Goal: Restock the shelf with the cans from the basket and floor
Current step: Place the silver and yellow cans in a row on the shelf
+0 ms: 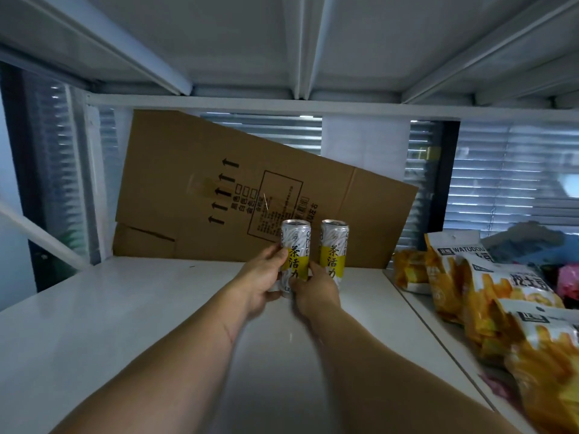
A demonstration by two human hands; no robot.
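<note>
Two slim white cans with yellow labels stand upright, side by side, near the back of the white shelf (125, 324). My left hand (260, 283) grips the left can (296, 242) around its lower half. My right hand (316, 289) grips the right can (333, 242) near its base, fingers curled round it. Both forearms reach forward over the shelf. The basket and the floor are out of view.
A flattened cardboard box (203, 189) leans against the back of the shelf just behind the cans. Several yellow and white snack bags (488, 296) lie on the adjoining shelf to the right. The upper shelf's underside (282, 42) hangs close overhead.
</note>
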